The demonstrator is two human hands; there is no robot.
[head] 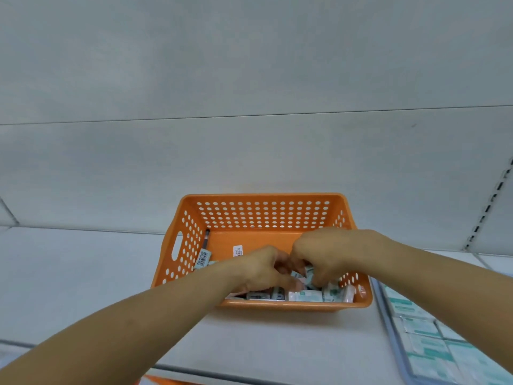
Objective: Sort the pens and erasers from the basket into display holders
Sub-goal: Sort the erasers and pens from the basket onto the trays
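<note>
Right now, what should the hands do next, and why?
Probably lift out a few erasers and carry them to the tray on the right. Both the left hand and right hand are already bunched over them inside the orange basket.

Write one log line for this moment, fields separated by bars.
stage: picking | left hand: in basket, among erasers | right hand: in basket, gripping erasers | pen: untouched, left wall

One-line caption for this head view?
Both hands, left hand and right hand, gather wrapped erasers inside the orange basket.
</note>
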